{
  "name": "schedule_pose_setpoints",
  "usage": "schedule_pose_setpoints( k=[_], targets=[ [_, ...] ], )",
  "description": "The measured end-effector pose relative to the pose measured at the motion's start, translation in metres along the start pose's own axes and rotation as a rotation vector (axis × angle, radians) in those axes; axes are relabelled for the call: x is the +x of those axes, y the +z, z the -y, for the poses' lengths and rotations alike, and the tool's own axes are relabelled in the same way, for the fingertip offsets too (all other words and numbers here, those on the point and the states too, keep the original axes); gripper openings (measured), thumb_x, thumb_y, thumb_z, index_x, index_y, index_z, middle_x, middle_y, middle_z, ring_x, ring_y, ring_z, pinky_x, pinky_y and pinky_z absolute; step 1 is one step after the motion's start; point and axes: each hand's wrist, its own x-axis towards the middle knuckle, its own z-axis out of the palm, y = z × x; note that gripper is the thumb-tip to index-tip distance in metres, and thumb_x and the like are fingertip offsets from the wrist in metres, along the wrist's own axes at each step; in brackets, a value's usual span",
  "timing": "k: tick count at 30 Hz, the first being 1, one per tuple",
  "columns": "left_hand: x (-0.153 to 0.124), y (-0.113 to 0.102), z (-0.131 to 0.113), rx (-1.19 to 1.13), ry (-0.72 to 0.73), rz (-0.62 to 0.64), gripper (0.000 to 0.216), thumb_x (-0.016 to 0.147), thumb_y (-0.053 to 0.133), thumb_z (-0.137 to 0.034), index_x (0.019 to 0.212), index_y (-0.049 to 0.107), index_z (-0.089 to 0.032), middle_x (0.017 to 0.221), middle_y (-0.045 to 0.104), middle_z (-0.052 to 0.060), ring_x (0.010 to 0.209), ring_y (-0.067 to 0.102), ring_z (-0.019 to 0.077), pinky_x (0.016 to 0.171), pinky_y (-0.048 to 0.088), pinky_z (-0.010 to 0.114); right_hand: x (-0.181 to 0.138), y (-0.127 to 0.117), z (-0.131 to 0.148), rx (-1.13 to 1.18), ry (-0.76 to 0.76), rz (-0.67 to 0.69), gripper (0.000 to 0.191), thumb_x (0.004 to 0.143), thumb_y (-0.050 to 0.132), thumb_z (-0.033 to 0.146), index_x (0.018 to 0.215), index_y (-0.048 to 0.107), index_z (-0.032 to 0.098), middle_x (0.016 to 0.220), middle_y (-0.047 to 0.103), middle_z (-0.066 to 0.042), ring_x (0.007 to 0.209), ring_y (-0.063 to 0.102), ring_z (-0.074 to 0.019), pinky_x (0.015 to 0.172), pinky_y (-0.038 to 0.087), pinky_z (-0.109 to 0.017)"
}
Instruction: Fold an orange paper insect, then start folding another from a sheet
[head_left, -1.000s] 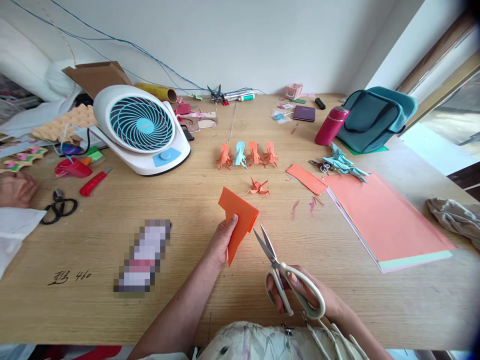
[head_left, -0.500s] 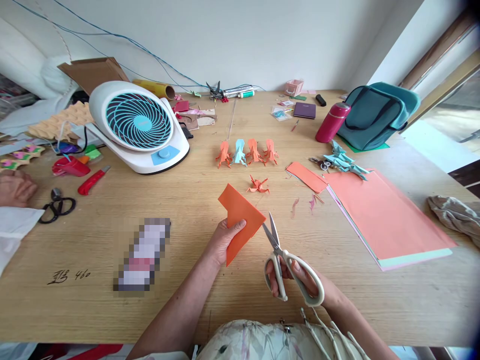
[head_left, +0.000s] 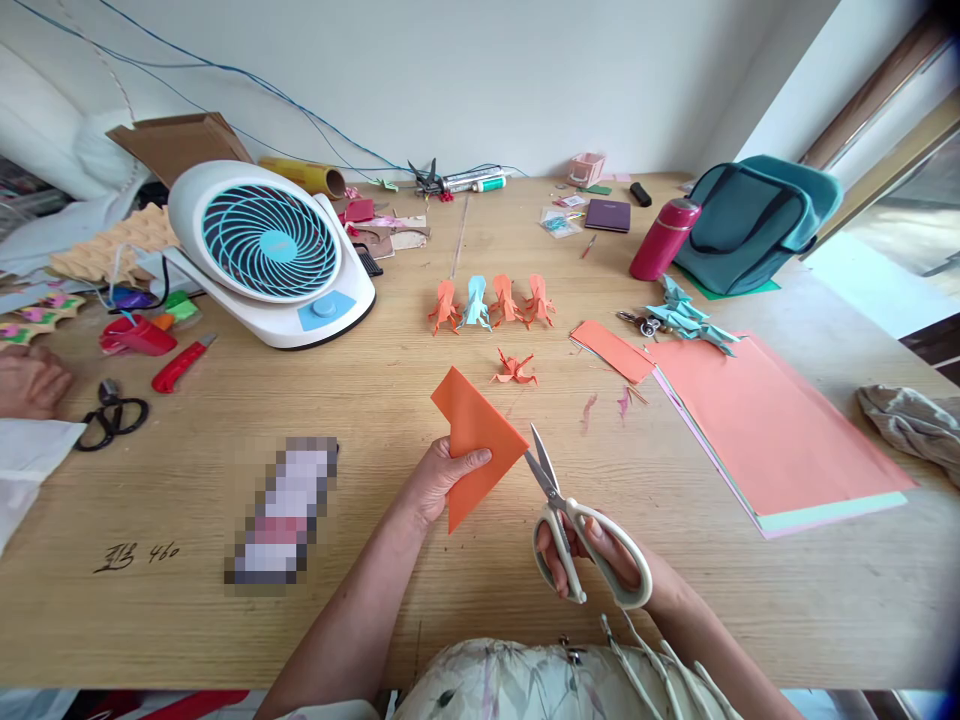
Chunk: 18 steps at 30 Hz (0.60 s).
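My left hand [head_left: 441, 478] pinches a folded piece of orange paper [head_left: 484, 440], thumb on top and fingers hidden underneath. My right hand [head_left: 574, 550] has its thumb and fingers through the cream handles of a pair of scissors [head_left: 553, 495]. The scissor blades are partly spread, their tips beside the paper's right corner. Beyond the paper lies a small orange folded paper figure [head_left: 514, 367]. Behind it stand several paper figures in a row, orange ones and a light blue one [head_left: 475, 303].
A white fan [head_left: 270, 250] stands back left, near a red knife [head_left: 184, 364] and black scissors [head_left: 112, 415]. Another person's hand [head_left: 34, 380] rests at the left edge. Orange sheets [head_left: 780, 430], a pink bottle [head_left: 665, 240] and a teal bag [head_left: 757, 230] are on the right.
The scissors have turned slightly, with their handles shifted a little right. The orange paper stays in my left hand, almost in place. The whole view has moved slightly.
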Motion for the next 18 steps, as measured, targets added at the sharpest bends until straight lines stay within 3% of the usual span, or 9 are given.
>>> schedule_pose_setpoints(
  k=[18],
  targets=[
    [-0.0024, 0.0051, -0.0026, 0.039, 0.034, 0.025, 0.037, 0.055, 0.095, -0.034, 0.078, 0.077, -0.012, 0.085, 0.080, 0.009, 0.071, 0.071, 0.0190, 0.069, 0.053, 0.028, -0.0040, 0.0035, -0.0001, -0.030, -0.025, -0.032, 0.058, 0.098, 0.038, 0.065, 0.106, 0.063, 0.013, 0.077, 0.063, -0.006, 0.065, 0.058, -0.0156, 0.065, 0.048, -0.030]
  ],
)
